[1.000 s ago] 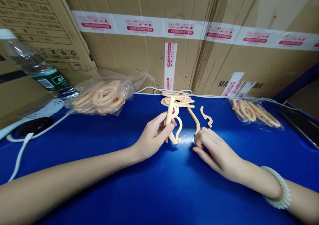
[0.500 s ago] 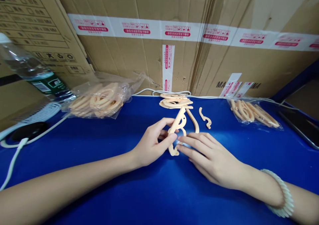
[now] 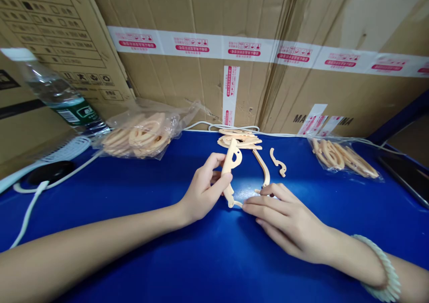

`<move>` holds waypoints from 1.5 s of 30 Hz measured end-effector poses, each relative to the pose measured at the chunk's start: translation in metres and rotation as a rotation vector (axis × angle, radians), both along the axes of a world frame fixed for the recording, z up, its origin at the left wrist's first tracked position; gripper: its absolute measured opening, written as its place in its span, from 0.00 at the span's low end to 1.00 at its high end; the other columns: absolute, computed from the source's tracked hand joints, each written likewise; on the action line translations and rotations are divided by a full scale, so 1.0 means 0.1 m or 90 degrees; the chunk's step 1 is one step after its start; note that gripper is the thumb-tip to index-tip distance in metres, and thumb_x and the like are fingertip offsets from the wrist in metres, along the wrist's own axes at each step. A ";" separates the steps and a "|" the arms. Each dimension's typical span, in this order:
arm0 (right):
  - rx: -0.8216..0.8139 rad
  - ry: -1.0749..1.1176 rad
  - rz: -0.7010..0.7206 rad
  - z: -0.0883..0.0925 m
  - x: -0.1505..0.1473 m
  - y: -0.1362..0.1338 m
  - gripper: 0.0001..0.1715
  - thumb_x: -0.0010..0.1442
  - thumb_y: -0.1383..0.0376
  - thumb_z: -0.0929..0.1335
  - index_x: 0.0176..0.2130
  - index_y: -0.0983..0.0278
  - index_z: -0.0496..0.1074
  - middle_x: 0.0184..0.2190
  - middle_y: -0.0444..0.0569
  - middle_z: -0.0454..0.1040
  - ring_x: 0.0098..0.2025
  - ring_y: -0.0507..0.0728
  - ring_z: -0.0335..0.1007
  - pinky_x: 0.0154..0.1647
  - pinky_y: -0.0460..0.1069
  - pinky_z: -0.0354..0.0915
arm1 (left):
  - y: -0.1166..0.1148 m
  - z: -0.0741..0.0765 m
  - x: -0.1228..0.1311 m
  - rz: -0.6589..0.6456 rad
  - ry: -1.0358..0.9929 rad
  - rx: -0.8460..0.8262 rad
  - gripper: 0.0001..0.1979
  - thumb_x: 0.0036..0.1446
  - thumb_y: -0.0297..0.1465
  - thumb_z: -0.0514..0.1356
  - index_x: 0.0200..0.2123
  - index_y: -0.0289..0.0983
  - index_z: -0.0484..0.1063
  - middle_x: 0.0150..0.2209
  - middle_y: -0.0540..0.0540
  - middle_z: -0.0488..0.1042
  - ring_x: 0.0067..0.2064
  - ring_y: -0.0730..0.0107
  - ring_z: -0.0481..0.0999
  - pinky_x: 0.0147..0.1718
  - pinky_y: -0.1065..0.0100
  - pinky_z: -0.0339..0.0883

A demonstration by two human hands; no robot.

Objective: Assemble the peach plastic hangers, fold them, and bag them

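My left hand (image 3: pixel 204 187) is closed round a pale, wood-coloured curved piece (image 3: pixel 228 164), held tilted above the blue table (image 3: pixel 208 258). Its upper end has a loop with a small hole. From its lower end a thin curved part (image 3: pixel 237 204) reaches to the fingertips of my right hand (image 3: pixel 284 218), which pinch it. Behind my right hand a long curved strip (image 3: pixel 263 166) lies on the table, and a small S-shaped piece (image 3: pixel 279 163) rests to its right. A stack of similar pieces (image 3: pixel 237 140) sits farther back.
Plastic bags of such pieces lie at left (image 3: pixel 140 137) and right (image 3: pixel 345 157). A water bottle (image 3: pixel 63 97), a black round object (image 3: pixel 50 172) and a white cable (image 3: pixel 27 218) are at left. A dark phone (image 3: pixel 405 178) lies far right. Cardboard boxes (image 3: pixel 187 84) stand behind.
The held piece has turned, and its lower part now extends toward my right hand, which has moved slightly down and right. The whole view has shifted a little.
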State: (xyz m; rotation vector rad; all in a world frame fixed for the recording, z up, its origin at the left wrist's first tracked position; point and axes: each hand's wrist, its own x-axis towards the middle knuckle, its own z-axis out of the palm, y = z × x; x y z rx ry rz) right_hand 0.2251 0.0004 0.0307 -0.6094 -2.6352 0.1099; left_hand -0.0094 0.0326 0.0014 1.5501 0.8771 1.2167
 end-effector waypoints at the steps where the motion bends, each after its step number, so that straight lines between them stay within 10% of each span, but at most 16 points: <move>1: -0.031 0.033 -0.003 0.01 0.00 -0.01 0.21 0.67 0.73 0.63 0.57 0.65 0.70 0.52 0.55 0.76 0.49 0.59 0.69 0.50 0.56 0.70 | 0.00 0.00 0.00 -0.001 0.007 0.011 0.08 0.66 0.33 0.58 0.47 0.38 0.66 0.38 0.50 0.70 0.29 0.75 0.74 0.27 0.73 0.70; 9: -0.330 0.196 -0.091 0.07 0.05 0.00 0.28 0.67 0.63 0.68 0.64 0.51 0.65 0.68 0.51 0.63 0.71 0.60 0.55 0.68 0.59 0.59 | -0.04 0.00 -0.01 -0.037 0.144 0.204 0.11 0.64 0.28 0.58 0.50 0.36 0.72 0.38 0.48 0.74 0.32 0.73 0.74 0.33 0.70 0.69; 18: -0.507 0.467 -0.191 0.09 -0.01 0.02 0.15 0.66 0.58 0.69 0.51 0.57 0.70 0.45 0.51 0.78 0.48 0.58 0.76 0.48 0.53 0.74 | -0.07 0.05 -0.02 0.032 0.191 0.189 0.09 0.67 0.31 0.55 0.46 0.34 0.71 0.29 0.52 0.70 0.28 0.73 0.70 0.31 0.69 0.64; 23: -0.584 0.453 -0.200 0.01 -0.04 0.03 0.16 0.70 0.58 0.66 0.54 0.59 0.64 0.36 0.45 0.71 0.26 0.48 0.65 0.26 0.46 0.64 | -0.06 -0.02 0.00 0.051 0.301 0.269 0.12 0.68 0.28 0.53 0.52 0.37 0.70 0.41 0.48 0.77 0.34 0.72 0.75 0.35 0.69 0.66; 33: -0.740 0.322 -0.155 -0.04 -0.04 0.05 0.17 0.71 0.51 0.61 0.43 0.63 0.61 0.26 0.43 0.72 0.19 0.46 0.58 0.18 0.44 0.53 | -0.07 -0.11 0.01 0.157 0.624 0.648 0.12 0.71 0.30 0.50 0.54 0.35 0.66 0.35 0.47 0.79 0.24 0.68 0.76 0.20 0.68 0.61; 45: -0.870 0.249 -0.190 -0.04 -0.08 -0.01 0.26 0.67 0.44 0.63 0.38 0.65 0.68 0.16 0.39 0.71 0.10 0.47 0.60 0.11 0.41 0.50 | -0.17 0.01 0.05 0.106 0.678 0.696 0.20 0.72 0.31 0.48 0.27 0.36 0.69 0.18 0.49 0.66 0.18 0.71 0.62 0.19 0.65 0.42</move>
